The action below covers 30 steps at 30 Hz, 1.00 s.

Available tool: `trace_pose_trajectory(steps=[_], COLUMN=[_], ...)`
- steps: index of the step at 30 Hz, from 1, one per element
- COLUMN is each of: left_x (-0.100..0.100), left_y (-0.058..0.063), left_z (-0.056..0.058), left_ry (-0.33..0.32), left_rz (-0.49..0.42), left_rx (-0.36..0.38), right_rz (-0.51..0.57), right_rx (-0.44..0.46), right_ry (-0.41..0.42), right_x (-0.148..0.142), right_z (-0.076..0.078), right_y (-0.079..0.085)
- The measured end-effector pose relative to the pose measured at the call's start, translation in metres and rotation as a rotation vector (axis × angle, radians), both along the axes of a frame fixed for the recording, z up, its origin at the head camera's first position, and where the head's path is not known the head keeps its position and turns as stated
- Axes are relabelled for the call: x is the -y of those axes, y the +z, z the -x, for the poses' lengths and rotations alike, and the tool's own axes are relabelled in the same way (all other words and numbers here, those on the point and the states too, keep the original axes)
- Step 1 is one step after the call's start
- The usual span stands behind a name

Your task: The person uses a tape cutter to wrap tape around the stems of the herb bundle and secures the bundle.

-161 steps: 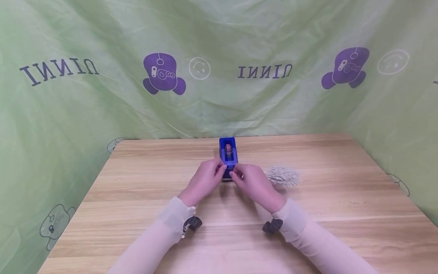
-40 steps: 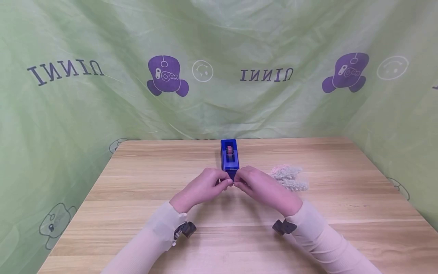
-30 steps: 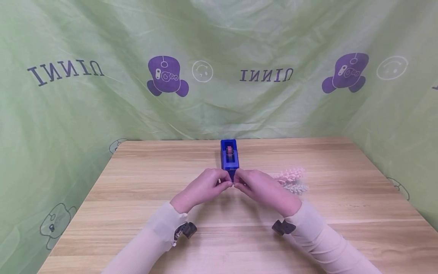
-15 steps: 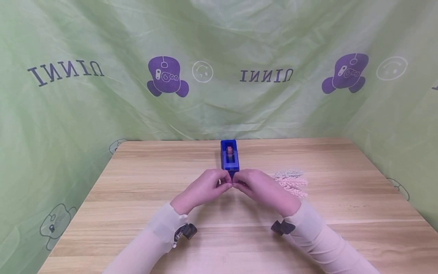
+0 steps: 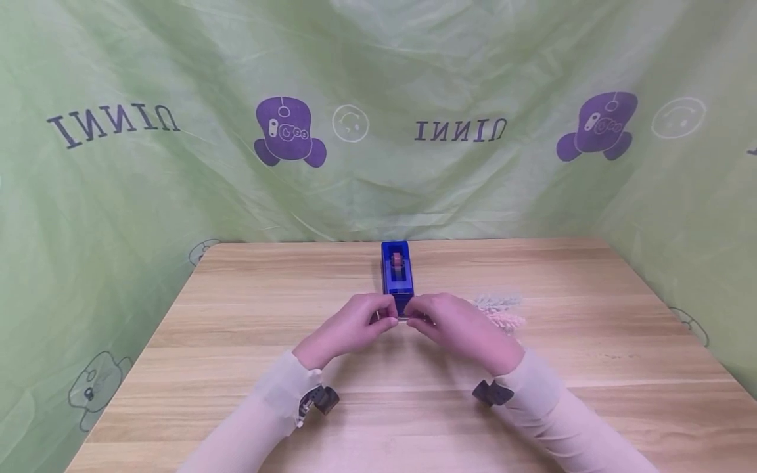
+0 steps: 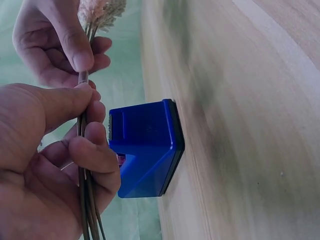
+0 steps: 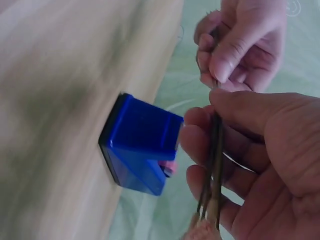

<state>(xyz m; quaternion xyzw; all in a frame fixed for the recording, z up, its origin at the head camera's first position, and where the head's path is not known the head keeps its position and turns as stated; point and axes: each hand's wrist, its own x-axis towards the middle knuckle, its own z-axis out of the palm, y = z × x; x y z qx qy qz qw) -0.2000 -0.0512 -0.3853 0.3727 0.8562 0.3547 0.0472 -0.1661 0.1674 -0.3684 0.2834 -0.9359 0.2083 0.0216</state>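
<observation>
Both hands hold a thin bunch of flower stems (image 6: 87, 205) crosswise in front of the blue tape dispenser (image 5: 397, 286). My left hand (image 5: 353, 326) pinches the stems between thumb and forefinger, their lower ends running past its curled fingers. Close beside it, my right hand (image 5: 458, 328) has thumb and fingers on the stems nearer the heads. The fluffy pink flower heads (image 5: 507, 320) and grey-white flower heads (image 5: 498, 302) stick out beyond the right hand. A pale, shiny band (image 6: 83, 77) shows on the stems between the two thumbs.
The dispenser stands on the wooden table (image 5: 266, 282) just beyond the fingertips, a reddish tape roll (image 5: 397, 258) inside it. A green printed cloth (image 5: 378, 184) hangs behind the table. A small camera sits on each wrist.
Since the earliest frame, both hands have come back from the dispenser's front end towards the body. The flower heads have turned about the stems' length, bringing pink ones into view. The dispenser stays put.
</observation>
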Motion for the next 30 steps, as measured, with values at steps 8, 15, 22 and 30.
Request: trace_pose_trajectory(steps=[8, 15, 22, 30], left_x=[0.004, 0.005, 0.003, 0.003], left_y=[-0.006, -0.016, -0.03, -0.04], left_z=[-0.001, -0.005, -0.009, -0.01], left_ry=[0.02, 0.009, -0.005, -0.025], left_rz=[0.018, 0.056, 0.093, 0.108], left_rx=[0.041, 0.1, 0.125, 0.076], right_rz=[-0.11, -0.132, -0.145, -0.179], right_rx=[-0.002, 0.083, 0.132, 0.116], right_ry=[-0.021, -0.047, -0.042, -0.045], right_x=[-0.008, -0.012, -0.01, -0.006], right_z=[-0.004, -0.01, -0.012, -0.01], right_y=[0.003, 0.0, -0.012, -0.024])
